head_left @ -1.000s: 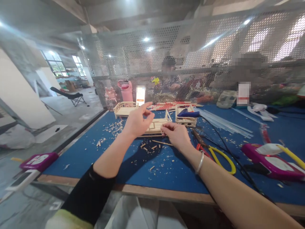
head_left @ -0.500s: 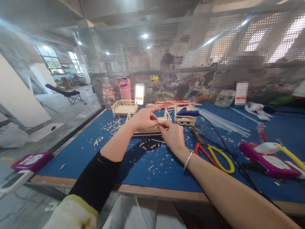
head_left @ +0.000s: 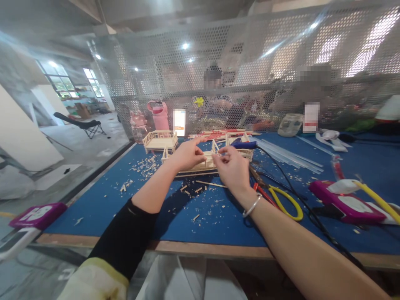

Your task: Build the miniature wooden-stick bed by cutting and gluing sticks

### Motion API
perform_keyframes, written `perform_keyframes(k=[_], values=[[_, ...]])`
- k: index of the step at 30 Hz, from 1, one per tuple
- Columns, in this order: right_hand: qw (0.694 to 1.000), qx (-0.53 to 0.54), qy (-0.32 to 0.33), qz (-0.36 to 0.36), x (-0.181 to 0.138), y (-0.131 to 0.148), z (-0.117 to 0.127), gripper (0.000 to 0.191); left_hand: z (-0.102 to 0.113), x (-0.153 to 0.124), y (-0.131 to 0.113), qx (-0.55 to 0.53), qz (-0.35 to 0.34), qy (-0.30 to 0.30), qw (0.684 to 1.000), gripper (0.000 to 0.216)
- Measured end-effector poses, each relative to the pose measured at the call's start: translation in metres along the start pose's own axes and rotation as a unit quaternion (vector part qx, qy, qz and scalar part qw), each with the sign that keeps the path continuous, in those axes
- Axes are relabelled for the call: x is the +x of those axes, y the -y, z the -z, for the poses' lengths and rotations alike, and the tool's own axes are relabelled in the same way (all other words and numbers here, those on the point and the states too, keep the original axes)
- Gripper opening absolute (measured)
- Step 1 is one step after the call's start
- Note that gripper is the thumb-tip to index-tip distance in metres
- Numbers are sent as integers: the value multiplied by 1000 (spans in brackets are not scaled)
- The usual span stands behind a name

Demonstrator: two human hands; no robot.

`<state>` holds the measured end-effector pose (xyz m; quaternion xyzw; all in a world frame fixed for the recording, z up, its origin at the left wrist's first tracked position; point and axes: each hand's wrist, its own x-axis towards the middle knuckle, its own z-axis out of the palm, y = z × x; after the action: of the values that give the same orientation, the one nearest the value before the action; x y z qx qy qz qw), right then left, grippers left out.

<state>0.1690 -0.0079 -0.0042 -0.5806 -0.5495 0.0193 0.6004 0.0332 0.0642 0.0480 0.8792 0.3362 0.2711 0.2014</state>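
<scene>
A small model bed of pale wooden sticks [head_left: 200,164] stands on the blue table [head_left: 125,208], partly hidden by both hands. My left hand [head_left: 187,155] pinches at its upper rail, thumb and forefinger together. My right hand [head_left: 233,168] faces it, fingers pinched on a thin stick at the same rail. Loose wooden sticks and offcuts [head_left: 193,191] lie on the cloth just in front of the model.
Two other stick models [head_left: 160,141] [head_left: 242,152] stand behind. A blue glue gun [head_left: 246,145] with a black cord, yellow-and-red pliers [head_left: 281,200], clear glue sticks [head_left: 290,154] and a purple device [head_left: 346,204] lie right. A perforated screen [head_left: 250,75] backs the table; people sit beyond it.
My left hand went from open above the model to pinching its rail. My right hand rose from the model's front edge to meet it at the rail. The view shifted slightly.
</scene>
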Motion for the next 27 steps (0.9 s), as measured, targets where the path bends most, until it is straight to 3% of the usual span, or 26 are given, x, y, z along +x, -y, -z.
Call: perform_keyframes(k=[3,5,8,11,16,21,27], values=[[996,-15,-80,-31,9,-6,16,20,-2,-1,-1,6,-4,-7,1000,60],[995,-24,-91,-45,13,-10,22,21,-2,-1,-1,13,-2,-11,1000,59],[997,-50,-42,-50,14,-11,23,20,-2,-2,-3,18,7,-7,1000,59],[994,-86,45,-46,9,-7,18,20,-1,-2,-4,22,15,5,1000,63],[970,-177,162,-45,-3,4,5,26,0,-1,-4,29,16,7,999,65],[946,-273,173,-27,-9,8,-10,29,-1,-2,-4,36,6,3,999,63],[943,-291,157,-23,-8,7,-16,28,0,1,4,-2,1,5,1000,65]])
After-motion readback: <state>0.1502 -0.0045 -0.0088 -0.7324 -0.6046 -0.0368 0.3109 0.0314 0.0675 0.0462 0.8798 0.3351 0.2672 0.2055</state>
